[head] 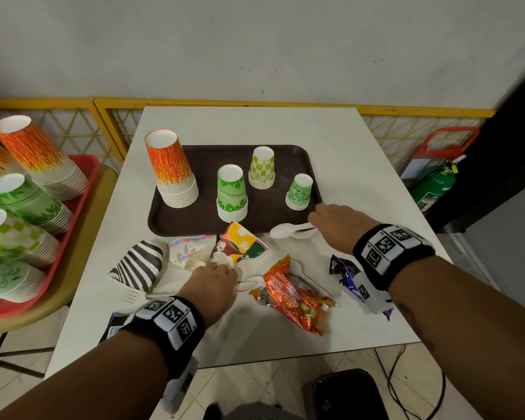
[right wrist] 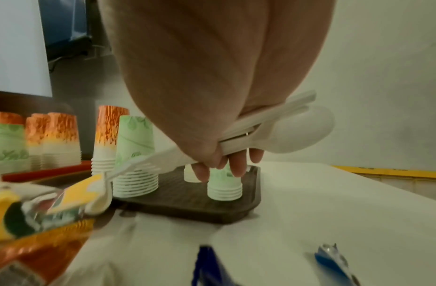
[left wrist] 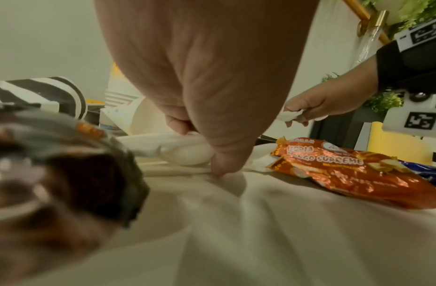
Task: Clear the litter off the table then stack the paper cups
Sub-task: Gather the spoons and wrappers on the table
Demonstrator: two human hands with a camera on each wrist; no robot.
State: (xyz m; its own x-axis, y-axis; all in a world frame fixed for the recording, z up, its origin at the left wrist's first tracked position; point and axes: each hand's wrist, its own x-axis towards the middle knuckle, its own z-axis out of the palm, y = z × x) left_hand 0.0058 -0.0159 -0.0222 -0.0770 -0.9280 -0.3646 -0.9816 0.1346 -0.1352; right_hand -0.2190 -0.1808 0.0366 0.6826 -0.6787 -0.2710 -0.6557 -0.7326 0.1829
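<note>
Four upside-down paper cup stacks stand on the brown tray [head: 194, 219]: orange [head: 170, 171], leaf-green [head: 231, 192], green-checked [head: 262, 168] and a short green one [head: 299, 192]. Litter lies in front of it: a zebra-striped crushed cup [head: 140, 265], a pastel one [head: 191, 250], a colourful one [head: 243, 241], an orange wrapper [head: 294, 295] and a blue wrapper [head: 346, 274]. My left hand [head: 212, 277] grips white plastic spoons [left wrist: 187, 152] on a napkin. By the tray's front right corner, my right hand [head: 331, 219] grips a bundle of white plastic cutlery [right wrist: 297, 131].
A red tray [head: 82, 183] with several cup stacks sits on a side table at the left. A green fire extinguisher [head: 434, 189] stands to the right. A black bin [head: 346, 395] is on the floor below the table's near edge. A yellow railing runs behind.
</note>
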